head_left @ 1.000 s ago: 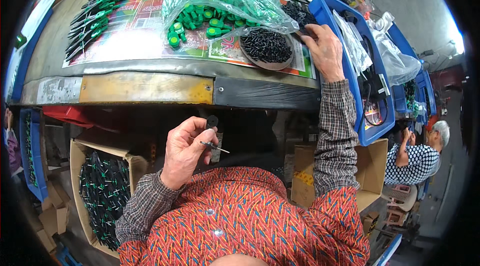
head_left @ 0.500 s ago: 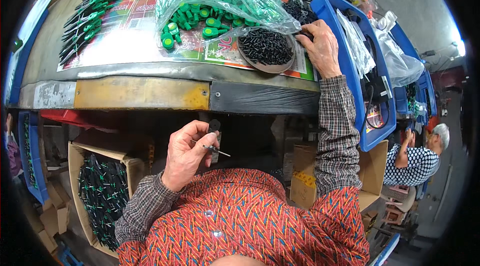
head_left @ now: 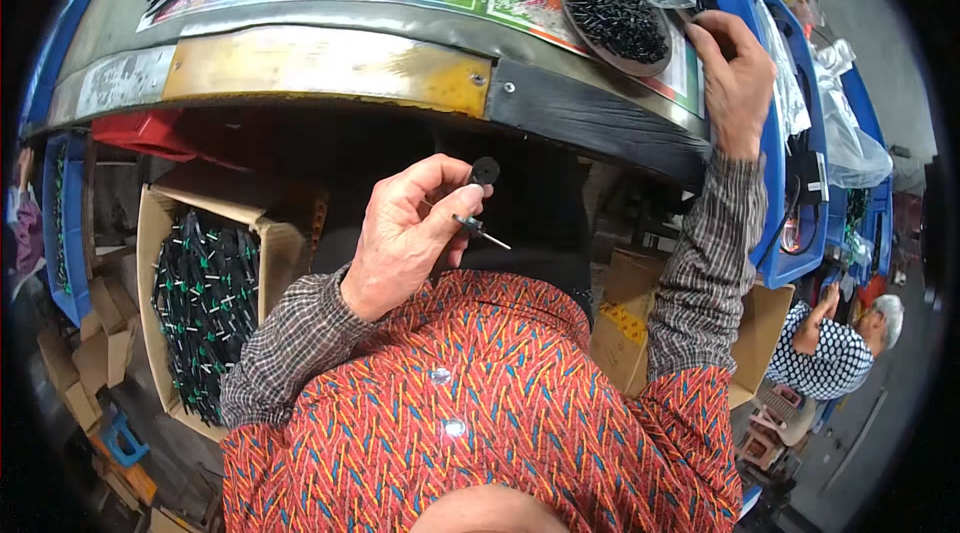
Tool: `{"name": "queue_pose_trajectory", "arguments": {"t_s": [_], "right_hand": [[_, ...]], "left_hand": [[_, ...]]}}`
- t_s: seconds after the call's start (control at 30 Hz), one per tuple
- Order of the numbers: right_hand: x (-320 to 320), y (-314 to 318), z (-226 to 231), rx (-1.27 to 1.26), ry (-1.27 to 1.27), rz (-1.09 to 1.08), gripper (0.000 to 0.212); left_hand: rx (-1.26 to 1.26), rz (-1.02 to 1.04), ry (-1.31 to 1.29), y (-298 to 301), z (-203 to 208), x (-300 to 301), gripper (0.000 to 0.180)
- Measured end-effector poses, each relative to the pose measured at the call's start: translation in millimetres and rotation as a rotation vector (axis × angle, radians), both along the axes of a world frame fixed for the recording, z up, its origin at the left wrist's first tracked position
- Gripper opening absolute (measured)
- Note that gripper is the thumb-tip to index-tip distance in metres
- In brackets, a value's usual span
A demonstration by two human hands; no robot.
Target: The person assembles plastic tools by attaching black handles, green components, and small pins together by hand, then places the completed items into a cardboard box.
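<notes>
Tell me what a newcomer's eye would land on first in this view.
Probably the bright red patterned garment filling the lower middle, with the left hand just above it, pinching a black part with a round end. Next, the cardboard box at lower left, packed with black and green pieces. At upper right, the right hand is beside a round dish of small black bits.
</notes>
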State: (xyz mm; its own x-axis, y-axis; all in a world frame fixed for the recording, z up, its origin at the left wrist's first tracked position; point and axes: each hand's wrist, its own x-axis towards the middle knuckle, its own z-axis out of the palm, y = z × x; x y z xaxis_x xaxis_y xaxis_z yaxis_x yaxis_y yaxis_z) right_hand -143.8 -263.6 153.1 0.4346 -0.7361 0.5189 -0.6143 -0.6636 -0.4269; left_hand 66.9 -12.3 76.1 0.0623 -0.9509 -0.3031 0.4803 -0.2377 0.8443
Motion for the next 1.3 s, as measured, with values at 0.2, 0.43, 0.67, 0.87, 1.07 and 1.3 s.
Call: {"name": "queue_pose_trajectory", "arguments": {"t_s": [0.2,0.43,0.67,0.87,1.07,1.3], "right_hand": [[14,82,12,0.156,-0.222,0.03,0.012],[43,155,-9,0.937,-0.493,0.298,0.008],[57,171,-33,1.105,-0.601,0.367,0.008],[62,173,-37,1.123,-0.591,0.364,0.007],[66,177,-37,1.102,-0.54,0.337,0.007],[67,181,-40,1.004,-0.447,0.309,0.007]], "left_hand": [[-0.019,0.038,-0.036,8,2,-3,0.017],[-0.04,0.042,-0.035,16,4,-5,0.018],[-0.049,0.053,-0.088,19,8,-6,0.015],[-0.048,0.059,-0.101,22,7,-5,0.013],[-0.104,0.075,-0.126,25,3,-4,0.014],[-0.064,0.049,-0.223,26,4,-2,0.015]]}}
